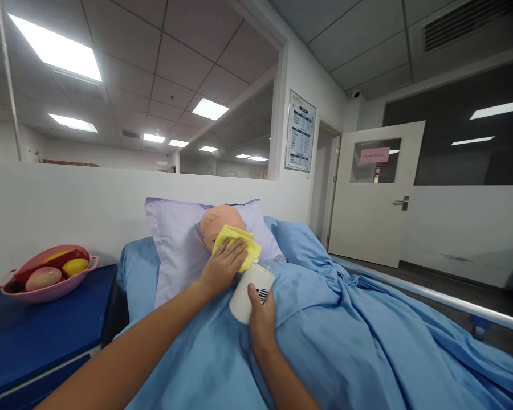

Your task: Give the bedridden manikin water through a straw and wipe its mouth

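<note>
A bald mannequin head [223, 215] rests on a lilac pillow [177, 239], the blue quilt drawn up below it. Over the lower part of its face lies a folded yellow cloth [253, 248]. My left hand [226, 265] presses and holds this cloth, fingers laid across it and thumb hidden. Just below, my right hand [261, 316] grips a white cup [243, 299] with a black striped print. The cup is tilted, its rim close to the cloth and the mannequin's chin. What is inside the cup cannot be seen.
At the left, a pink basket [47, 293] of fruit stands on a blue bedside cabinet [47, 330]. Rumpled blue quilt [346, 336] covers the bed. A bed rail [444, 295] runs along the right side. An open door [371, 222] stands beyond it.
</note>
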A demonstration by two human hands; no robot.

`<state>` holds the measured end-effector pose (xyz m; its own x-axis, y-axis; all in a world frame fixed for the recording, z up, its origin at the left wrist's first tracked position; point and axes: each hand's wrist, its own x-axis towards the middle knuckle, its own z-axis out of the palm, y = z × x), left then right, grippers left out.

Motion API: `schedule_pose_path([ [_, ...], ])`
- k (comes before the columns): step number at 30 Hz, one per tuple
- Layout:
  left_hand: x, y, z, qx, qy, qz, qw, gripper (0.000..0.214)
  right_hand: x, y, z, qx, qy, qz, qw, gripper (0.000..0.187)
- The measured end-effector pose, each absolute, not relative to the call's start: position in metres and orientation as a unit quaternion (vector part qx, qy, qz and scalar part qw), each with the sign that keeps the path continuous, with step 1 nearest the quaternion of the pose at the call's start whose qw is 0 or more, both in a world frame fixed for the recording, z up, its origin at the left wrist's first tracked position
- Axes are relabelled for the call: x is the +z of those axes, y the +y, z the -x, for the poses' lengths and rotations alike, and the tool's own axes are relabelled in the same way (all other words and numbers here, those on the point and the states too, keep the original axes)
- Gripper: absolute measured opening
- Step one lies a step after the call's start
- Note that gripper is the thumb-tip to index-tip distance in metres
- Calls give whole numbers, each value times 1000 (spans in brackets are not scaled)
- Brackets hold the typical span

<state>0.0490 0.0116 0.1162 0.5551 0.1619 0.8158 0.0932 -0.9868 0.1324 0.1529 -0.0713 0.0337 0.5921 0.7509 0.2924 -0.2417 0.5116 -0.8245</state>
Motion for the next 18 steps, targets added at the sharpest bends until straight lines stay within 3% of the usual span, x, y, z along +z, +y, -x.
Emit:
schedule_pose_path([
  [4, 104, 26, -45, 431, 79, -897, 51, 33, 34, -70, -154, 329, -308, 379, 808, 61],
  [11, 70, 23, -26, 444, 148, -865, 181, 28, 33, -69, -154, 340, -319, 355, 811, 52],
  [18, 97, 13, -24, 465, 101, -875, 95, 33, 38, -71, -150, 316, -340, 375, 802, 50],
])
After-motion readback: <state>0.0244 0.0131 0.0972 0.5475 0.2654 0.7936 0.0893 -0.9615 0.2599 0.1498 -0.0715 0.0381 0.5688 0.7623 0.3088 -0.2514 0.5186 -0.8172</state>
